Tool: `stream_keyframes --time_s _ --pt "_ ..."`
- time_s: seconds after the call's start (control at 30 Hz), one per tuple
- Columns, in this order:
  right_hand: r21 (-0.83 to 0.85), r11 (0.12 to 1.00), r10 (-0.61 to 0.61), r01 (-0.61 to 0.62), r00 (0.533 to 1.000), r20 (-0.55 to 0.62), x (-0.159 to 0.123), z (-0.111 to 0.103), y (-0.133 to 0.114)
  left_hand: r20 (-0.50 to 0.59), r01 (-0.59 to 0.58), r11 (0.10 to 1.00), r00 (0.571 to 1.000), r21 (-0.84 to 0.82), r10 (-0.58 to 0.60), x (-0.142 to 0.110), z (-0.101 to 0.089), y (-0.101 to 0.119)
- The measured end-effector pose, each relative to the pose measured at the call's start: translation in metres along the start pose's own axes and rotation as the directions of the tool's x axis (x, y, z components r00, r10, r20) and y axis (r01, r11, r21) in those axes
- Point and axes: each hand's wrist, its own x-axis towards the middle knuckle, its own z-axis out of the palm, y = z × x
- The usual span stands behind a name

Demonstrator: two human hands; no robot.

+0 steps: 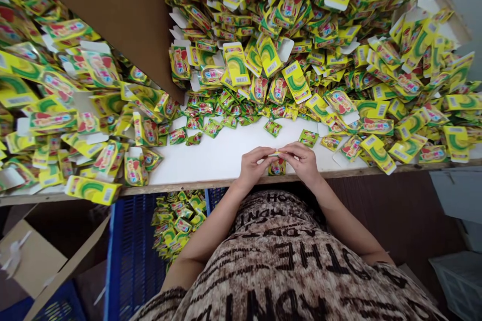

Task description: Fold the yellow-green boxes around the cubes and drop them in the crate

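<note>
Both my hands meet over the front edge of the white table. Between them is a small yellow, green and red box, upright near the table edge. My left hand pinches its top from the left with thumb and fingertips. From the right, my right hand pinches the same top end. The fingers cover part of the box's upper edge. Just beyond my hands lies a small green sachet, and another green sachet is beside my right hand's knuckles.
A large heap of yellow-green boxes fills the table's back and right. More boxes cover the left, behind a brown cardboard panel. Below the edge stand a blue crate with packs inside and an opened carton.
</note>
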Motion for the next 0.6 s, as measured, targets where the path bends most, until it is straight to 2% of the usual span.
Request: stream_keyframes --time_s 0.1,0.17,0.23,0.3,0.33,0.37,0.4,0.47,0.53,0.6 --pt "-0.080 0.994 -0.084 0.079 0.995 -0.062 -0.010 0.009 0.002 0.026 -0.047 0.998 0.999 0.039 0.046 -0.001 0.001 0.001" --pt "-0.127 0.987 -0.104 0.096 0.993 -0.055 -0.017 0.011 0.003 0.043 -0.076 0.996 0.996 0.054 0.074 -0.001 0.001 0.002" --pt "-0.171 0.978 -0.117 0.116 0.993 0.004 -0.020 0.003 0.007 0.048 -0.082 0.996 0.996 0.045 0.079 -0.001 0.001 0.001" --pt "-0.265 0.958 -0.114 0.112 0.993 0.008 -0.018 -0.016 0.018 0.068 -0.070 0.997 0.995 0.032 0.068 -0.001 0.002 0.000" --pt "-0.344 0.935 -0.097 0.082 0.995 -0.024 -0.015 -0.030 0.026 0.092 -0.064 0.997 0.994 0.032 0.061 -0.001 0.003 -0.002" --pt "-0.443 0.897 -0.076 0.014 0.989 -0.123 -0.012 -0.044 0.035 0.127 -0.062 0.997 0.990 0.035 0.057 -0.001 0.003 -0.003" --pt "-0.550 0.830 -0.053 -0.097 0.967 -0.250 -0.009 -0.058 0.045 0.168 -0.061 0.997 0.984 0.040 0.054 0.000 0.005 -0.005" --pt "-0.684 0.689 -0.009 -0.238 0.942 -0.337 -0.003 -0.079 0.061 0.246 -0.061 0.997 0.968 0.042 0.049 0.002 0.009 -0.008" --pt "-0.730 0.654 0.000 -0.196 0.966 -0.259 -0.001 -0.084 0.070 0.288 -0.040 0.999 0.957 0.018 0.033 0.006 0.011 -0.007" --pt "-0.714 0.693 -0.020 -0.102 0.987 -0.160 -0.003 -0.077 0.070 0.259 0.028 0.999 0.966 -0.023 -0.021 0.008 0.005 -0.002"
